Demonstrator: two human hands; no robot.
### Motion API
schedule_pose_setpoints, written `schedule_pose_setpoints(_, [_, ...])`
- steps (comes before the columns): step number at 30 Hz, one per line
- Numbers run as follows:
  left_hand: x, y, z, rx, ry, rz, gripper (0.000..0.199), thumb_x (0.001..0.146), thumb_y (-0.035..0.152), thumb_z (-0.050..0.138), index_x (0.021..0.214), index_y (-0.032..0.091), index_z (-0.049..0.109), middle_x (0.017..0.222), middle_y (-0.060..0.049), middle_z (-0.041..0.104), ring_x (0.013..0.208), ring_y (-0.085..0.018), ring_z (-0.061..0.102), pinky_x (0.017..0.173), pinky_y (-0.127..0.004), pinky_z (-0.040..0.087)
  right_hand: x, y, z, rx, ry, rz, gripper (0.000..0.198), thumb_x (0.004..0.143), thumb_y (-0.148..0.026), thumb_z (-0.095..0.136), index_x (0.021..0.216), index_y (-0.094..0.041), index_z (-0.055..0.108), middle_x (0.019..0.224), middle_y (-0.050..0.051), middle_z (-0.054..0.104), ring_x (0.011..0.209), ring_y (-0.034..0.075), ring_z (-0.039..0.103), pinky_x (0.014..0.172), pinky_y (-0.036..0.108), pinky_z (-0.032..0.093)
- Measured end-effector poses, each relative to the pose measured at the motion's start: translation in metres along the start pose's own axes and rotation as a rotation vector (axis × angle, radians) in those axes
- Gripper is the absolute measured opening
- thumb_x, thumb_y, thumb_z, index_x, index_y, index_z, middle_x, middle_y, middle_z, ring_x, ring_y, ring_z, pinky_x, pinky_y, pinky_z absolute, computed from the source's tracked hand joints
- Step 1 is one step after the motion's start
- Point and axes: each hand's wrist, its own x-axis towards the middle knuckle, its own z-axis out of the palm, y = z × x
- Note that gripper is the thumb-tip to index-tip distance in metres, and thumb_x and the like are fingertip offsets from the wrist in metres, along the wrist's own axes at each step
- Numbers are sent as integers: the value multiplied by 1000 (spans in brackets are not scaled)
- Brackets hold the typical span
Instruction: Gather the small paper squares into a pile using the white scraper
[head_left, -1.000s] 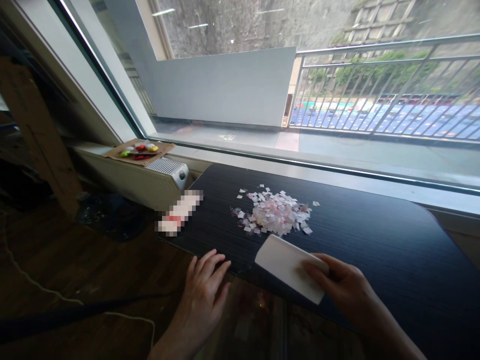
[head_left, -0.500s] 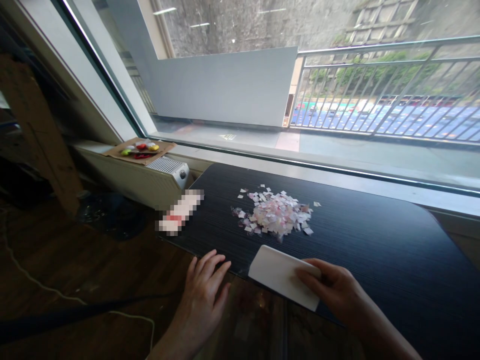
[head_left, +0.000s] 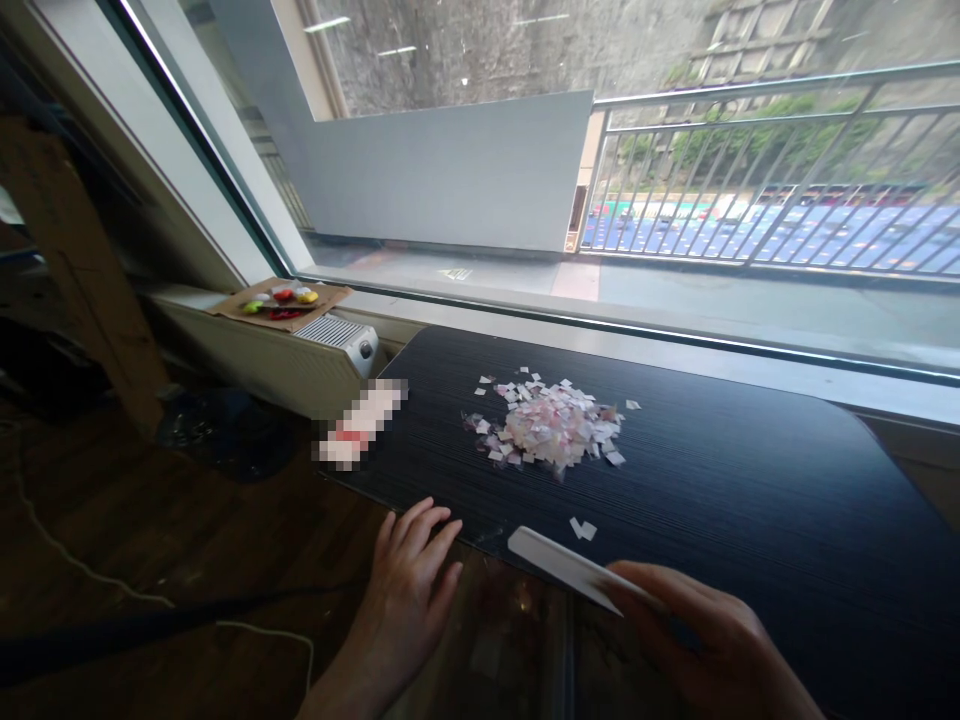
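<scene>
Grasping the white board (head_left: 559, 563) in right hand's (head_left: 709, 605) fingers, tipped steeper than before at the desk's (head_left: 750, 470) near edge. Leaving left hand (head_left: 411, 575) empty, perhaps touching there. Beyond, newly showing two scraps (head_left: 588, 531), then the paper pile (head_left: 555, 425).

pixelated patch (head_left: 363, 425): contents unreadable; white board (head_left: 559, 560): partly hidden by right hand (head_left: 701, 625); table (head_left: 757, 460): cropped right

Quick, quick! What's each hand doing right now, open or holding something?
Left hand: open, nothing seen in it, at the near edge of the black table.
Right hand: closed on a white rectangular piece.
</scene>
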Motion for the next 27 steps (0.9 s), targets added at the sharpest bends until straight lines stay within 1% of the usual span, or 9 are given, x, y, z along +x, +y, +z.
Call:
schedule_pose_setpoints(2, [0, 0, 1, 2, 8, 2, 32, 84, 19, 45, 112, 22, 59, 115, -10, 62, 115, -28, 51, 95, -55, 39, -1, -3, 0, -12, -38, -87, 21, 92, -27, 48, 95, -24, 68, 82, 2, 73, 72, 14, 69, 64, 17, 52])
schedule_pose_setpoints(5, [0, -1, 1, 0, 19, 3, 32, 83, 20, 46, 112, 22, 60, 115, -10, 62, 116, -28, 51, 95, -54, 39, -2, -8, 2, -53, -143, -223, 20, 93, -20, 46, 101, -22, 64, 88, 5, 72, 77, 14, 68, 68, 18, 53])
schedule_pose_setpoints(6, [-1, -1, 2, -1, 22, 5, 32, 83, 20, 46, 112, 22, 60, 115, -10, 62, 116, -28, 50, 95, -54, 39, -3, -8, 3, -67, -149, -260, 19, 93, -19, 46, 102, -21, 63, 90, 6, 72, 78, 15, 68, 69, 19, 53])
schedule_pose_setpoints(12, [-4, -5, 2, 1, 35, -2, 32, 84, 22, 46, 112, 22, 61, 113, -9, 62, 114, -28, 52, 94, -52, 40, -5, -3, 20, -126, -51, -363, 21, 95, -21, 41, 104, -20, 59, 91, 7, 72, 80, 16, 68, 68, 22, 54])
schedule_pose_setpoints(14, [-6, -6, 0, -11, 49, -21, 32, 84, 23, 46, 112, 22, 61, 108, -9, 63, 109, -27, 55, 93, -50, 42, -6, -1, 23, -133, -55, -405, 23, 96, -22, 38, 105, -20, 59, 89, 7, 73, 76, 16, 68, 65, 22, 55])
schedule_pose_setpoints(17, [-10, -7, -3, -47, 44, -74, 35, 84, 26, 46, 116, 20, 59, 102, -10, 64, 99, -25, 60, 87, -43, 49, -4, -2, 21, -152, -32, -395, 22, 94, -20, 41, 106, -19, 60, 91, 6, 73, 78, 16, 69, 66, 21, 55])
schedule_pose_setpoints(21, [-20, -9, -1, -99, -75, -204, 46, 84, 24, 45, 130, 17, 48, 104, -11, 66, 93, -23, 64, 77, -37, 55, 0, -7, 19, -131, -24, -350, 20, 93, -17, 44, 105, -19, 61, 93, 6, 72, 82, 16, 69, 69, 22, 55])
schedule_pose_setpoints(24, [-26, -10, 5, -126, -149, -244, 59, 83, 17, 41, 141, 18, 31, 113, -11, 65, 98, -22, 64, 81, -36, 55, 1, -11, 19, -109, -67, -366, 20, 93, -17, 44, 103, -19, 61, 90, 6, 73, 78, 15, 69, 66, 21, 55])
schedule_pose_setpoints(27, [-27, -11, 10, -166, -157, -206, 70, 79, 7, 36, 145, 19, 20, 118, -10, 62, 105, -20, 62, 88, -34, 53, 1, -10, 18, -113, -41, -363, 20, 93, -18, 45, 105, -19, 62, 91, 6, 73, 79, 15, 69, 68, 20, 55])
